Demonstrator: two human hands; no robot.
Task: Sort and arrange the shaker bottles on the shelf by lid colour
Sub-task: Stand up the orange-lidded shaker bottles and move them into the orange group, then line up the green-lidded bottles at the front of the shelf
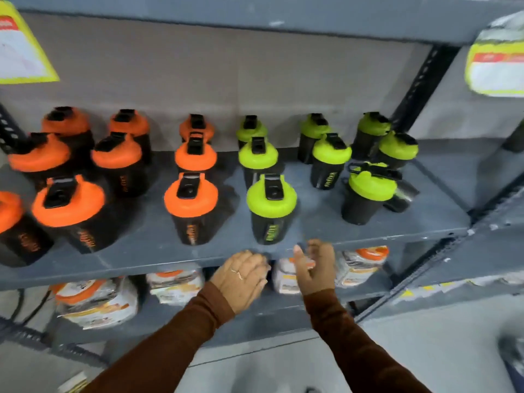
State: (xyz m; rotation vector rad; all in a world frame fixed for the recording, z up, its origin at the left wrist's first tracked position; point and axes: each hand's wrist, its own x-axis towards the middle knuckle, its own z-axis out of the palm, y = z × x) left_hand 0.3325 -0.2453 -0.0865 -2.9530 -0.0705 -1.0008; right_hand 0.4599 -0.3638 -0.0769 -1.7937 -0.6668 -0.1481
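Black shaker bottles stand on a grey metal shelf (368,231). Several with orange lids fill the left half, the nearest middle one at the front (191,198). Several with green lids fill the right half, one at the front (271,198). At the far right a green-lidded bottle (371,187) stands in front of another that lies tipped on its side. My left hand (241,279) hovers palm down just below the shelf's front edge, holding nothing. My right hand (314,265) is beside it, fingers loosely curled and apart, empty, under the front green bottle.
White tubs with orange lids (96,299) sit on the lower shelf. A black perforated upright (422,86) bounds the shelf on the right. Yellow-edged packets hang at the upper left (19,49) and upper right (499,66). The upper shelf (255,12) runs overhead.
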